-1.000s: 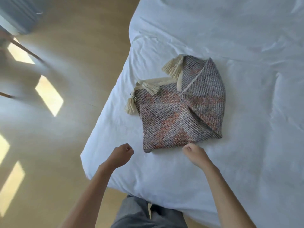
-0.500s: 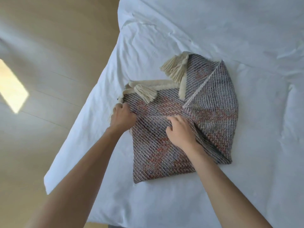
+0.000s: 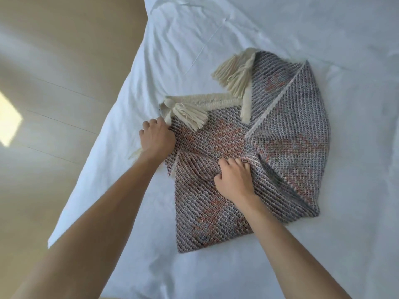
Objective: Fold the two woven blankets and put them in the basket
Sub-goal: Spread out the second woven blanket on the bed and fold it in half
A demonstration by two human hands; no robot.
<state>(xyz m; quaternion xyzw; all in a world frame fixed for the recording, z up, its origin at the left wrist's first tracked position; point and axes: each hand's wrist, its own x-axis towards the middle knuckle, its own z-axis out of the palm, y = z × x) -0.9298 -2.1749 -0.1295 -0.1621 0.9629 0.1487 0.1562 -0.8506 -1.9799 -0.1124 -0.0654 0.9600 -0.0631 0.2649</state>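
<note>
Head view: woven blanket [image 3: 216, 212] on white bedsheet [image 3: 323, 255], tassel [image 3: 190, 117] beside left hand [image 3: 156, 139].

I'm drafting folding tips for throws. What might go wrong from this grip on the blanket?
1. The right hand bunches the woven blanket near its middle; lifting there may pull the folded flaps open.
2. The cream tassels lie loose on top and may dangle out or snag.
3. The left hand grips the edge nearest the side of the bed; a tug that way might slide the blanket toward the floor.
</note>
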